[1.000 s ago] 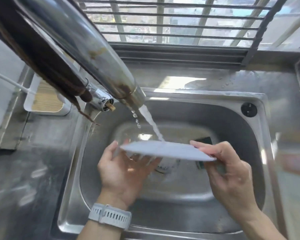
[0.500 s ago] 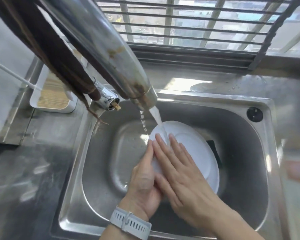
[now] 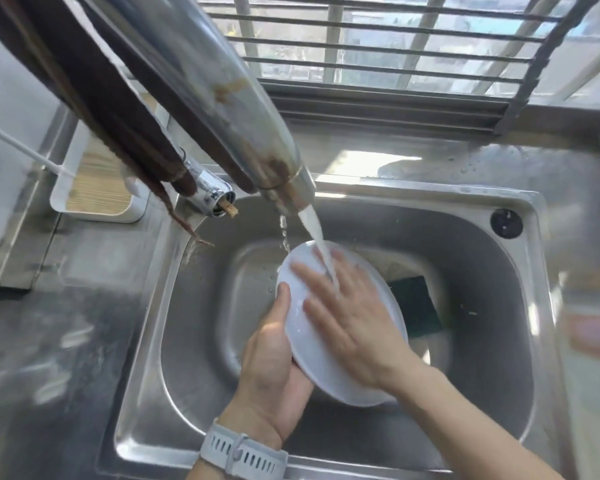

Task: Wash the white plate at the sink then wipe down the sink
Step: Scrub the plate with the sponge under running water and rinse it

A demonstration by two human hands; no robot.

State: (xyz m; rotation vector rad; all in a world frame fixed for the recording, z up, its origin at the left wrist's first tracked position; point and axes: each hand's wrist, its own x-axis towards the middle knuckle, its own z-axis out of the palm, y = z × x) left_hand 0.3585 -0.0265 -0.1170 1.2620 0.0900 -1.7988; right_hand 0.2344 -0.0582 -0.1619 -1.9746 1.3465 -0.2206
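Over the steel sink point(image 3: 520, 271), at the centre of the view, the white plate point(image 3: 312, 355) is held tilted under water running from the tap point(image 3: 243, 109) at 11 o'clock. Its left edge is gripped by the left hand point(image 3: 274, 368), thumb on the rim. The right hand point(image 3: 350, 317) is pressed flat on its face, fingers straight. A dark green sponge point(image 3: 418, 306) lies at 3 o'clock, behind the plate.

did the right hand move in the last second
Yes. The right hand held the white plate's right edge a second ago; it now lies flat on the plate's face, shifted left, away from the dark sponge, under the faucet stream.
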